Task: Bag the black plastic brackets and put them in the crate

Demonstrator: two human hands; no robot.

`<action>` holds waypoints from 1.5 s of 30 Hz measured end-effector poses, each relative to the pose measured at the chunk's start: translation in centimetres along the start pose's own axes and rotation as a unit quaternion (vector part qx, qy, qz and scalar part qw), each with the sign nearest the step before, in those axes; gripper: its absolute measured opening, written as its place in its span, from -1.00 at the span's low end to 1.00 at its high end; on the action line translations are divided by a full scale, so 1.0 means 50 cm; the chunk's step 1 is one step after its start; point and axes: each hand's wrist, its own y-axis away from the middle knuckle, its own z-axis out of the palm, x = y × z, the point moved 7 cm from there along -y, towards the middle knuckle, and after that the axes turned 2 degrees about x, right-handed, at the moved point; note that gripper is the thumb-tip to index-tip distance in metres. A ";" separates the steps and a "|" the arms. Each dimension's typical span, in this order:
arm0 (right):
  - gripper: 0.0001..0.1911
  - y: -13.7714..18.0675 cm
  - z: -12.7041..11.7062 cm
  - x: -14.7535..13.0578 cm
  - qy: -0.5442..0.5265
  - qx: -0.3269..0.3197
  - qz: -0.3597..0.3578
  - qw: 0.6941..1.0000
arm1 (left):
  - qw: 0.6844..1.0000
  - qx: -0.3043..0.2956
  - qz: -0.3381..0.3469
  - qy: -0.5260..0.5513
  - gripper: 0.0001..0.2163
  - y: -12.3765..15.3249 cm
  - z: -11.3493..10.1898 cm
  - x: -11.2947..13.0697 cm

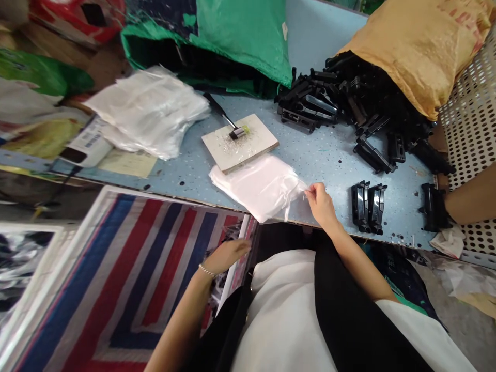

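My right hand (322,206) is closed in a pinch on the corner of a clear plastic bag at the right end of a flat stack of plastic bags (259,186). This stack lies at the table's front edge, partly beneath a pale board (267,135). My left hand (228,254), with a beaded bracelet at the wrist, is over the crate's edge below the table, fingers stretched out and holding nothing visible. Two black plastic parts (361,206) stand side by side to the right of my right hand.
A black-handled tool (220,111) rests on the board. Left of it lies a larger pile of plastic bags (151,111). Black parts (321,98) spill from a tan sack (422,46). A green sack (244,41) lies behind. A striped sheet (127,268) lines the crate.
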 end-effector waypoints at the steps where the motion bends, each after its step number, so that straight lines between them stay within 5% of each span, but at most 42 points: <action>1: -0.84 0.003 0.000 -0.001 -0.060 -0.003 0.014 0.998 | 0.998 -0.034 0.001 0.054 -0.78 -0.023 0.016 0.035; 2: -0.77 0.005 0.003 -0.003 -0.118 -0.001 0.026 0.993 | 0.990 -0.065 -0.003 0.122 -0.79 -0.051 0.036 0.075; 6: -0.47 0.010 0.022 -0.003 -0.315 0.000 0.083 0.945 | 0.973 0.063 0.016 0.224 -0.59 -0.186 0.087 0.207; 8: -0.43 0.014 0.012 0.013 -0.374 0.005 0.117 0.920 | 0.964 0.041 0.030 0.262 -0.67 -0.237 0.128 0.235; 10: -0.45 0.022 -0.029 0.037 -0.357 0.016 0.126 0.925 | 0.950 0.015 0.035 0.310 -0.73 -0.266 0.151 0.234; 14: -0.56 0.048 -0.185 0.080 -0.057 0.109 0.078 0.989 | 0.935 0.083 0.029 0.342 -0.81 -0.269 0.125 0.202; 16: -0.57 0.054 -0.250 0.086 0.160 0.176 0.062 0.969 | 0.942 0.133 0.056 0.304 -0.84 -0.254 0.102 0.212; 19: -0.66 0.037 -0.262 0.086 0.321 0.144 0.046 0.935 | 0.957 0.175 0.175 0.153 -0.91 -0.229 0.084 0.272; 22: -0.78 0.025 -0.258 0.067 0.220 0.107 0.021 0.969 | 0.952 0.145 0.268 -0.022 -0.76 -0.219 0.103 0.319; 24: -0.78 0.040 -0.294 0.035 0.086 0.174 -0.007 0.981 | 0.952 0.120 0.273 -0.073 -0.68 -0.224 0.117 0.322; 28: -0.64 0.113 -0.373 -0.024 -0.215 0.353 -0.104 0.905 | 0.962 0.090 0.252 -0.062 -0.58 -0.233 0.135 0.319; 30: -0.61 0.134 -0.359 -0.034 -0.308 0.341 -0.104 0.882 | 0.970 0.062 0.236 -0.013 -0.50 -0.235 0.144 0.324; 34: -0.61 0.145 -0.290 -0.023 -0.257 0.254 -0.032 0.932 | 0.978 0.030 0.177 0.106 -0.40 -0.243 0.146 0.329; 40: -0.70 0.182 -0.305 -0.023 -0.225 0.306 -0.083 0.921 | 0.978 0.008 0.143 0.151 -0.31 -0.254 0.142 0.321; 45: -0.69 0.177 -0.280 -0.063 0.023 0.278 -0.188 0.942 | 0.971 0.012 0.165 0.173 -0.19 -0.235 0.142 0.355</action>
